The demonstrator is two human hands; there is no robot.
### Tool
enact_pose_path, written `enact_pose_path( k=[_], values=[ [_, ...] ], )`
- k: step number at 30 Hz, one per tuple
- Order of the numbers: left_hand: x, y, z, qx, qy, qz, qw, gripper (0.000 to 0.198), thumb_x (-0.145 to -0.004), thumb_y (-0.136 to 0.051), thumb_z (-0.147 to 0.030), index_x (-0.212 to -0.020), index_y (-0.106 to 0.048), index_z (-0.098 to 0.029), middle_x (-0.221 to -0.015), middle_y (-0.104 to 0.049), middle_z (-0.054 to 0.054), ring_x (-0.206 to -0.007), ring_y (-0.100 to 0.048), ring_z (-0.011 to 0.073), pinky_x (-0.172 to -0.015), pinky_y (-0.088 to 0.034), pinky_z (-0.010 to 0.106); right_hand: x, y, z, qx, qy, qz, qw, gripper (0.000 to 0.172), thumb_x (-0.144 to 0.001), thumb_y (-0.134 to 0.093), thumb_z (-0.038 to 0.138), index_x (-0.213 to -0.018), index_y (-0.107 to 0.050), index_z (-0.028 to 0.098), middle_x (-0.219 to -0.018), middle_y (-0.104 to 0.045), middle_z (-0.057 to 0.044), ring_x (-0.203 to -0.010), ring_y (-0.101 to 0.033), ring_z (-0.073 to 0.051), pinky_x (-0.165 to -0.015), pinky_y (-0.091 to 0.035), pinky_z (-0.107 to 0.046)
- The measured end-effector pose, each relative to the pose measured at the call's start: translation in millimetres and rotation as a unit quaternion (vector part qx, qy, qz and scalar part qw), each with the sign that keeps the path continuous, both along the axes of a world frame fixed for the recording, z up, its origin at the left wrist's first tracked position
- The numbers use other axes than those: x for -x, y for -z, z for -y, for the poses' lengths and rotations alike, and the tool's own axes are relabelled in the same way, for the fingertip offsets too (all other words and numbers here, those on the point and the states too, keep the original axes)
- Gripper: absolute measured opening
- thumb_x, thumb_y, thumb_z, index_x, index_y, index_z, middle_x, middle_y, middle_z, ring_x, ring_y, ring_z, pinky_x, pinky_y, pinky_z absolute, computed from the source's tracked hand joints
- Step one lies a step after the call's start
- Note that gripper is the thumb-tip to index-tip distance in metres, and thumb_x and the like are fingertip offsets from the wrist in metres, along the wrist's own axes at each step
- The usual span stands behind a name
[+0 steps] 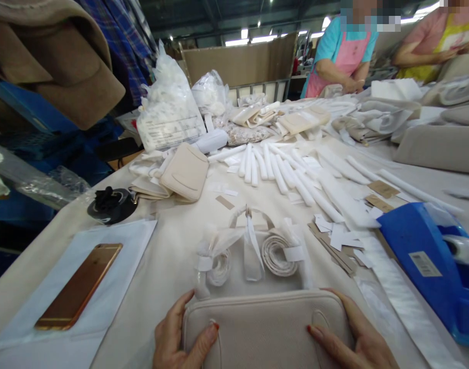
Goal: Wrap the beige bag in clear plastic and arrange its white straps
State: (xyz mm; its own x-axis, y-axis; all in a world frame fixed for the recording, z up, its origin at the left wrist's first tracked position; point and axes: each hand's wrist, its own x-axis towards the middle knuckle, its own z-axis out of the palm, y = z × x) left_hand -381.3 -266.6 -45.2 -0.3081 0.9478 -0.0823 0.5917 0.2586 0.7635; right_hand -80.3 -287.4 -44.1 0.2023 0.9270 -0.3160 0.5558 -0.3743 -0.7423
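A beige handbag (261, 328) lies at the bottom middle of the head view, its lower part cut off by the frame. My left hand (186, 333) grips its left side, thumb on the front panel. On the right side my right hand (349, 333) holds it the same way, thumb near a rounded stitched patch. Beyond the bag's edge lie a wrapped handle (273, 220) and two straps rolled into coils, the right coil (279, 256) and the left coil (219, 267), each with white wrapping. A white-wrapped tab (253, 248) hangs between them.
A brown phone (81, 287) rests on white paper (136, 246) at left, near a black tape roll (112, 205). White padded rolls (273, 166), a beige bag piece (185, 171) and card scraps (336, 246) cover the middle. A blue bin (422, 256) stands right. Two people work at the back.
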Motion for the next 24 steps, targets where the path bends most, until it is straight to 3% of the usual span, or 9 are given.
enact_pose_path(
  k=[4,7,10,12,14,16,20,24],
  values=[
    [-12,-10.3,-12,0.031,-0.036,0.113,0.992,0.062,-0.065,-0.065,-0.055,-0.115,-0.053,-0.021,-0.109,-0.065,0.006,-0.102,-0.06,0.0297,-0.09,-0.048,0.041,-4,7.1,-2,-0.031,-0.047,0.089,0.994,0.064,-0.083,-0.045,0.061,-0.133,-0.04,0.023,-0.129,-0.058,-0.004,-0.114,-0.058,-0.02,-0.09,-0.052,-0.028],
    [-15,-22.3,-19,0.054,-0.008,0.16,0.986,0.059,-0.062,-0.067,-0.049,-0.112,-0.051,-0.021,-0.1,-0.068,0.004,-0.093,-0.063,0.0272,-0.085,-0.049,0.037,-7,10.6,-2,-0.155,-0.103,0.235,0.954,0.063,-0.087,-0.044,0.053,-0.14,-0.032,0.02,-0.13,-0.056,-0.009,-0.111,-0.06,-0.023,-0.081,-0.057,-0.031],
    [-14,-27.3,-22,0.063,0.011,0.174,0.983,0.059,-0.062,-0.067,-0.048,-0.111,-0.049,-0.02,-0.096,-0.07,0.003,-0.092,-0.064,0.0261,-0.08,-0.05,0.033,1,6.8,-5,-0.337,-0.129,0.395,0.845,0.063,-0.088,-0.047,0.039,-0.143,-0.029,0.014,-0.134,-0.05,-0.018,-0.115,-0.055,-0.032,-0.089,-0.049,-0.046],
    [-12,-25.7,-23,0.07,0.021,0.172,0.982,0.061,-0.061,-0.066,-0.049,-0.112,-0.048,-0.019,-0.097,-0.07,0.003,-0.093,-0.063,0.0259,-0.079,-0.049,0.031,14,0.8,-12,-0.445,-0.199,0.433,0.758,0.05,-0.089,-0.043,0.027,-0.138,-0.04,0.016,-0.131,-0.054,-0.014,-0.115,-0.055,-0.029,-0.097,-0.04,-0.047],
    [-10,-23.0,-22,0.074,0.027,0.162,0.984,0.062,-0.061,-0.065,-0.049,-0.112,-0.047,-0.019,-0.097,-0.07,0.004,-0.093,-0.063,0.0256,-0.081,-0.048,0.032,30,-5.2,-20,-0.512,-0.272,0.421,0.697,0.038,-0.09,-0.039,0.021,-0.124,-0.056,0.02,-0.121,-0.063,-0.005,-0.11,-0.057,-0.022,-0.098,-0.037,-0.04],
    [-7,-22.4,-23,0.08,0.038,0.15,0.985,0.06,-0.062,-0.063,-0.049,-0.111,-0.046,-0.019,-0.096,-0.069,0.004,-0.092,-0.063,0.0255,-0.082,-0.047,0.032,43,-8.6,-29,-0.533,-0.288,0.402,0.686,0.032,-0.093,-0.039,0.025,-0.113,-0.063,0.022,-0.112,-0.068,0.0,-0.104,-0.059,-0.018,-0.093,-0.039,-0.034],
    [-1,-35.1,-36,0.118,0.102,0.068,0.985,0.058,-0.059,-0.062,-0.05,-0.106,-0.051,-0.019,-0.087,-0.068,0.005,-0.085,-0.062,0.0276,-0.078,-0.046,0.036,52,-7.7,-38,-0.543,-0.249,0.376,0.709,0.031,-0.095,-0.039,0.034,-0.106,-0.067,0.024,-0.104,-0.071,0.001,-0.098,-0.061,-0.016,-0.087,-0.043,-0.031],
    [-8,-55.8,-63,0.037,0.067,0.001,0.997,0.066,-0.059,-0.058,-0.056,-0.109,-0.05,-0.014,-0.092,-0.064,0.011,-0.09,-0.058,0.0297,-0.084,-0.042,0.042,50,-6.0,-37,-0.561,-0.228,0.368,0.706,0.032,-0.096,-0.038,0.033,-0.103,-0.068,0.025,-0.102,-0.072,0.002,-0.096,-0.063,-0.016,-0.084,-0.045,-0.03]
  ],
)
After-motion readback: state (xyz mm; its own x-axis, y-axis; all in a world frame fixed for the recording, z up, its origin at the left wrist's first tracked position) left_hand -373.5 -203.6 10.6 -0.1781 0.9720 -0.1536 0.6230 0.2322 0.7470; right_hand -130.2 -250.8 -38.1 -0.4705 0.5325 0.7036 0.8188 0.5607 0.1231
